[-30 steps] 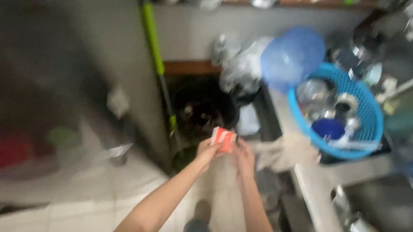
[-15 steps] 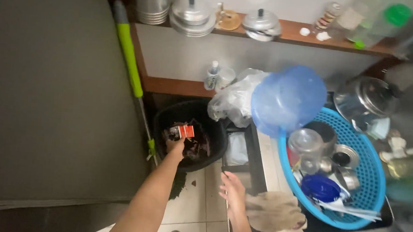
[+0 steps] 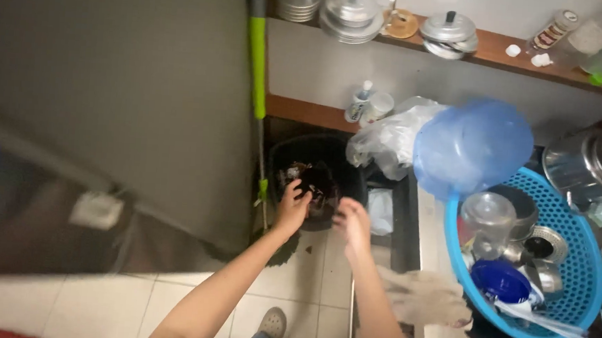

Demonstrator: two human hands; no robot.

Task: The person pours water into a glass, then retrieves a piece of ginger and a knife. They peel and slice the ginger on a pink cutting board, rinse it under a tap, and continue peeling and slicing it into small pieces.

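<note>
Over a tiled kitchen floor (image 3: 167, 300), a person is standing with one grey shoe (image 3: 272, 322) showing below both outstretched arms. Nearest the camera, the right hand (image 3: 353, 224) is hovering just short of the bin (image 3: 318, 180), fingers loosely spread and holding nothing. Beside it, the left hand (image 3: 292, 207) is reaching over the bin's near rim, fingers curled downward; whether they are pinching anything cannot be told, as the dark contents blur into the fingertips. The bin, black and lined with a dark bag, is sitting on the floor between a green-handled mop (image 3: 256, 83) leaning against a grey wall panel and a low counter. A crumpled cloth (image 3: 425, 298) is lying on the counter edge to the right. Just beyond it, a blue basket (image 3: 587, 277) is holding steel cups, a clear lidded cup and a blue lid, with a translucent blue tub (image 3: 473, 148) propped against its far rim. Farther back, a clear plastic bag (image 3: 390, 136) is slumping behind the bin, and pot lids (image 3: 352, 12) are resting on a wooden shelf (image 3: 517, 57).
</note>
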